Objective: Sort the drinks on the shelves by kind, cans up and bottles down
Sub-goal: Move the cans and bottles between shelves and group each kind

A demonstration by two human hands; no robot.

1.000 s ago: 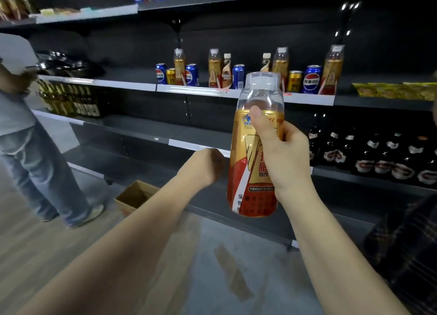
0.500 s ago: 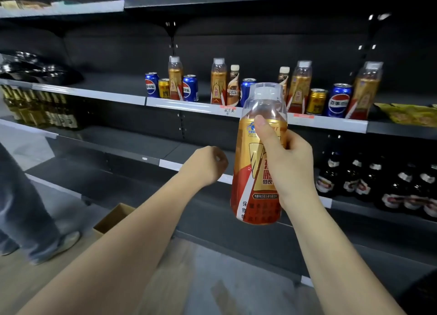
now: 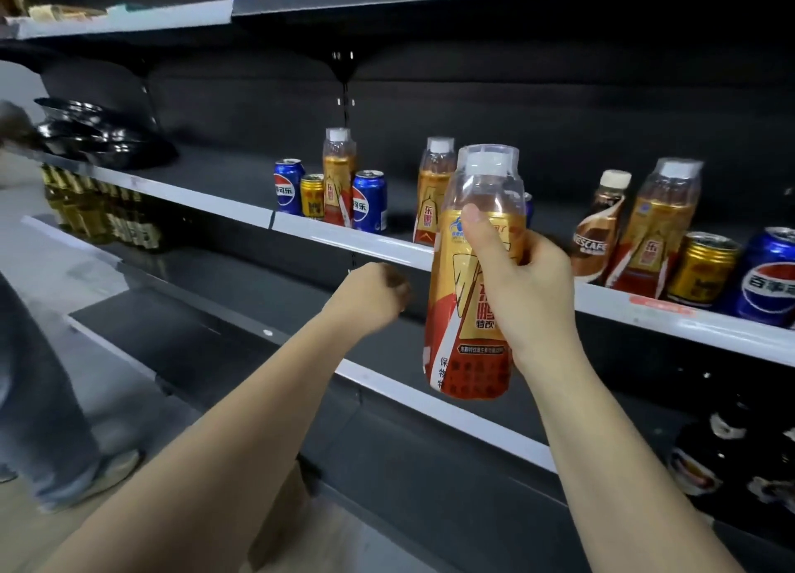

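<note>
Way off to the left of the left hand there's somebody's leg (image 3: 47, 400) and some black pans (image 3: 99, 135) on the shelf (image 3: 365, 241). The left hand (image 3: 370, 292) is balled into a fist, nothing in it, hanging in front of the shelf edge. Up past it stand two Pepsi cans (image 3: 288, 187), a gold can (image 3: 312, 196) and a bottle (image 3: 338, 176) bunched together. The right hand (image 3: 522, 288) grips the held bottle (image 3: 471, 279) upright around its middle, in the air just right of the fist. Right of that hand: a Nescafe bottle (image 3: 600, 228) and more cans on the same shelf, dark bottles (image 3: 727, 456) on the shelf below.
</note>
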